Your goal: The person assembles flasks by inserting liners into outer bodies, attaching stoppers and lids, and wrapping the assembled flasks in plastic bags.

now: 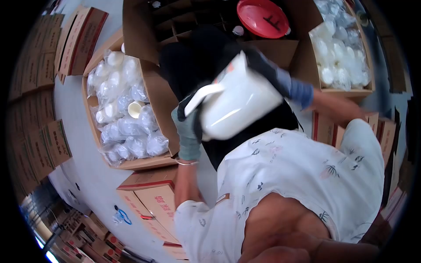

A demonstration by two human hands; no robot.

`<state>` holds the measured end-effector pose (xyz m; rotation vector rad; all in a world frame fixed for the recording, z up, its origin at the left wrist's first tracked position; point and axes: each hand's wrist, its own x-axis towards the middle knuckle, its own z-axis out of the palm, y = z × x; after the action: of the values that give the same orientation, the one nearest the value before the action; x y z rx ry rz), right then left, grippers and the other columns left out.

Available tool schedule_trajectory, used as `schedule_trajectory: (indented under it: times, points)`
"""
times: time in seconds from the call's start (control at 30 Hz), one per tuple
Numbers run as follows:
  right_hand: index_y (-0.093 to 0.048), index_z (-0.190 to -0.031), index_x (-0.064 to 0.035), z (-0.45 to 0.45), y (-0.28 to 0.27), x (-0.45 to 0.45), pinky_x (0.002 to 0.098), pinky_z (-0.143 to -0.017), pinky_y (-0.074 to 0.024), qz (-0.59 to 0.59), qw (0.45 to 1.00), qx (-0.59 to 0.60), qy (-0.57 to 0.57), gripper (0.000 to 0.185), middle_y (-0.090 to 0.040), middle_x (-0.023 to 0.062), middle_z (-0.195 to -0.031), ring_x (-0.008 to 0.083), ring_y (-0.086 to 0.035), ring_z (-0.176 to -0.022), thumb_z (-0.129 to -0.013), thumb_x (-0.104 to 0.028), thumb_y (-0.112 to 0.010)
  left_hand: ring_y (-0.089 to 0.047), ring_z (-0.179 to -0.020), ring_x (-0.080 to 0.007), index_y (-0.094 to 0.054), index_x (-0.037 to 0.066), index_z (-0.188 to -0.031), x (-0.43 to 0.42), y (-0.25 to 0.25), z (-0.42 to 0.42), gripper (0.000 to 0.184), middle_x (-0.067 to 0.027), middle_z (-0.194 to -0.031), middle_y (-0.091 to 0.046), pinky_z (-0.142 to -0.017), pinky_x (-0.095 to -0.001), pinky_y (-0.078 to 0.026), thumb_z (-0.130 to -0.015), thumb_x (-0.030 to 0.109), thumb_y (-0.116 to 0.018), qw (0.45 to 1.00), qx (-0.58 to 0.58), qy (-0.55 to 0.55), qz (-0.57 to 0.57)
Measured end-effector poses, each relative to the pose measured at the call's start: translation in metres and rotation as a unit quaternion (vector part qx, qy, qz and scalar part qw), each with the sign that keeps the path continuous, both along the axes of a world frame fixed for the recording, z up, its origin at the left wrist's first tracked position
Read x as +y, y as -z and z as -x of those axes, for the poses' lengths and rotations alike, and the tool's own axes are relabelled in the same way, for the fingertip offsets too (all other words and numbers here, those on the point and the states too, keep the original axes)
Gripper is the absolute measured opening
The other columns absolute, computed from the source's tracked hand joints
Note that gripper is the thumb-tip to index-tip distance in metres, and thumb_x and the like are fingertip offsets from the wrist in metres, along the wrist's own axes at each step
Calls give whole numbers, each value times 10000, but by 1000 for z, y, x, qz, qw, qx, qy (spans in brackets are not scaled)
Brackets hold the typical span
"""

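Many brown boxes (55, 140) in tall piles at the left edge. Far left, a box with red edges (87, 39) on the grey floor (94, 179). Near left, a blue loop (123, 215) on that same floor. Next, an open brown box (160, 111), full of white things in clear bags (118, 83), with one cream cup (135, 109) among them. Nearer, a shut box with red writing (153, 204).

In the middle, a left hand (189, 127) in a grey and black glove, closed on a white jug (241, 105) beside its handle (205, 93). Holds the jug tilted, just over black trousers (175, 68) and in front of a white shirt with small pictures (280, 162). Far middle, a big box with dividers (137, 35), with a round red bowl (258, 17) and a small pale top (238, 30) inside.

To the right of the jug, a right hand (272, 72), gloved and blurry, touching its far right side. Cannot tell about the bend of those fingers. Far right, another open box (346, 93) of bagged white things (337, 52).
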<state>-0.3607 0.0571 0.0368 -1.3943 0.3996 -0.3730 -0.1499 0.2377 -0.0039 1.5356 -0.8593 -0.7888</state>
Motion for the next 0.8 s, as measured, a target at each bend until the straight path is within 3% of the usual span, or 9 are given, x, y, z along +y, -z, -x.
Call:
schedule_trajectory:
  times: [0.07,0.2,0.23,0.33,0.4,0.57,0.63,0.73,0.8]
  points:
    - [-381,-1436,-87,14,37,-26,349,-1026,-446,-384,920,24,70,570,-488,128,-1379,201,-553,-1188,-957,-332,-569,-643,-983,-176,-669,-30,-1074,-32,-46,7,286,-140,-1068,-692,-897,-315,-487,-791,-7,-635,952,-238,92,171]
    - [-346,-1448,-58,13,-25,-29,382,-1076,-360,63,995,-19,74,656,-389,141,-1456,232,-424,-1320,-953,-466,-487,-639,-940,-164,-659,-24,-1084,-42,-51,-9,280,-125,-1038,-692,-850,-306,-500,-825,41,-574,996,44,65,30]
    - [-336,-1452,-48,18,-11,-45,404,-1112,-277,412,907,-10,83,679,-328,153,-1492,267,-319,-1384,-947,-483,-469,-643,-922,-187,-655,-24,-1084,-43,-39,-21,281,-128,-1027,-690,-840,-312,-502,-830,60,-569,988,-106,102,38]
    - [-323,-1457,-47,9,-54,-41,405,-1149,-200,480,866,-120,-69,790,-321,162,-1493,267,-277,-1403,-870,-495,-605,-657,-936,-312,-656,-12,-1050,-47,-32,-35,260,-162,-1025,-685,-906,-377,-491,-807,56,-595,889,-436,125,69]
    - [-404,-1415,-46,11,0,-28,369,-1098,-331,115,982,-112,103,627,-420,132,-1434,202,-427,-1302,-890,-277,-659,-650,-984,-331,-658,-2,-1039,-60,-71,-6,251,-170,-1040,-683,-956,-398,-469,-795,21,-602,955,-259,82,115]
    - [-411,-1412,-50,23,61,-49,321,-969,-487,21,995,0,97,520,-546,110,-1321,160,-564,-1157,-938,-145,-603,-659,-1019,-290,-680,-8,-986,-82,-84,5,226,-148,-1022,-700,-973,-392,-471,-767,-22,-629,945,-263,108,162]
    - [-379,-1434,-53,16,20,-51,328,-1028,-427,-300,950,-27,76,536,-507,116,-1360,192,-519,-1213,-959,-200,-578,-669,-963,-237,-685,-15,-1009,-78,-58,-9,227,-127,-1020,-704,-899,-355,-508,-793,-34,-617,981,-155,52,100]
    - [-354,-1440,-39,14,-38,-52,372,-1059,-360,383,916,-61,103,573,-401,180,-1416,265,-446,-1260,-960,-286,-546,-614,-1040,-210,-601,26,-1211,-86,-63,-8,310,-86,-1149,-643,-927,-379,-493,-974,207,-517,959,270,92,-3]
    - [-385,-1415,-45,-6,-61,-40,378,-1044,-367,517,834,-156,118,563,-447,171,-1362,267,-468,-1228,-946,-295,-570,-613,-1045,-207,-608,21,-1194,-93,-66,-1,332,-96,-1164,-640,-904,-382,-493,-968,246,-515,986,121,116,-6]
